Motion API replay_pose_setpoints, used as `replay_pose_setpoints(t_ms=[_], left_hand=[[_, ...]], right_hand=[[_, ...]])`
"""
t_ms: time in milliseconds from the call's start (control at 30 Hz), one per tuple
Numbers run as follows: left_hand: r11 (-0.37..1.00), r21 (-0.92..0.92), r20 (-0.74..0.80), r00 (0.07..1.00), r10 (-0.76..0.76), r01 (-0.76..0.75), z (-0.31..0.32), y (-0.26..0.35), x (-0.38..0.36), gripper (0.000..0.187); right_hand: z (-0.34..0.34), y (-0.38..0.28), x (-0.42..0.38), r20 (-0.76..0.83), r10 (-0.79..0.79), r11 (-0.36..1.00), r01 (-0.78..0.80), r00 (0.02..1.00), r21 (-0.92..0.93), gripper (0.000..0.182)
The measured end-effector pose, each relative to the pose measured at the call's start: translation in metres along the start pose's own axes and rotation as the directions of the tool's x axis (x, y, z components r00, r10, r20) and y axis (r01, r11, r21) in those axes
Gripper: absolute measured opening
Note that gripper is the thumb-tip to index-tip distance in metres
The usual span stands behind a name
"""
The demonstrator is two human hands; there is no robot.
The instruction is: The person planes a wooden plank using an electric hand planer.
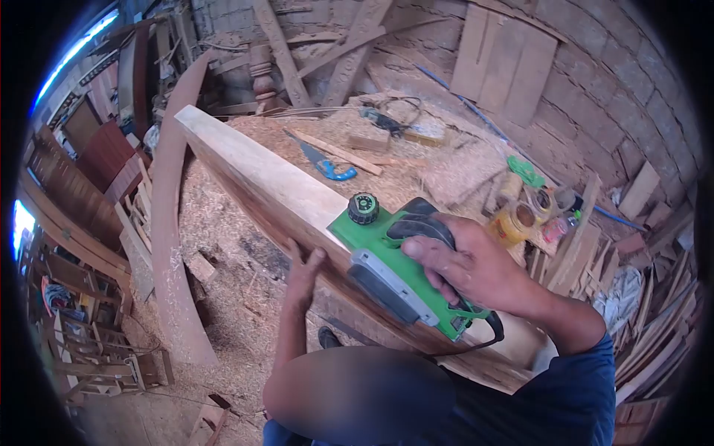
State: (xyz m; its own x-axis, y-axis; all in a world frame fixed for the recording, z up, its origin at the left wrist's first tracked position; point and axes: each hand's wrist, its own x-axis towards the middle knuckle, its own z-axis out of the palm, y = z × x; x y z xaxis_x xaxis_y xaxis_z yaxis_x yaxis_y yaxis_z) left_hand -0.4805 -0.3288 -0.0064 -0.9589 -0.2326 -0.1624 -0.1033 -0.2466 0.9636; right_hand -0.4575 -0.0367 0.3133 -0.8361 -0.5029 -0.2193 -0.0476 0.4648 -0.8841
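A green electric planer rests on the pale upper edge of a long curved wooden board. My right hand is wrapped round the planer's black handle, near the right part of the board. Its black front knob points up, and a dark cord leaves its rear. My left hand touches the near side face of the board, left of the planer, with thumb and a finger apart; its other fingers are hidden.
Behind the board lie a blue-handled saw, a power tool and wood shavings. Yellow jars stand to the right. Another curved plank is on the left, and scrap wood is stacked at the right.
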Motion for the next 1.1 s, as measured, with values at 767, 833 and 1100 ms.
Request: replay_pose_setpoints(t_ms=[767,833,1100], left_hand=[[0.998,0.062,0.043,0.999,0.012,-0.015,-0.03,0.021,0.001,0.14],[0.998,0.037,0.012,0.999,-0.048,0.048,-0.043,0.02,0.006,0.136],[0.995,0.044,-0.208,0.975,-0.075,0.086,-0.121,-0.018,0.021,0.114]], right_hand=[[0.106,-0.111,0.277,0.054,-0.114,0.99,0.118,0.992,-0.074,0.07],[0.114,-0.119,0.295,0.051,-0.126,0.989,0.129,0.991,-0.07,0.07],[0.142,-0.147,0.367,0.019,-0.169,0.984,0.17,0.985,-0.056,0.072]])
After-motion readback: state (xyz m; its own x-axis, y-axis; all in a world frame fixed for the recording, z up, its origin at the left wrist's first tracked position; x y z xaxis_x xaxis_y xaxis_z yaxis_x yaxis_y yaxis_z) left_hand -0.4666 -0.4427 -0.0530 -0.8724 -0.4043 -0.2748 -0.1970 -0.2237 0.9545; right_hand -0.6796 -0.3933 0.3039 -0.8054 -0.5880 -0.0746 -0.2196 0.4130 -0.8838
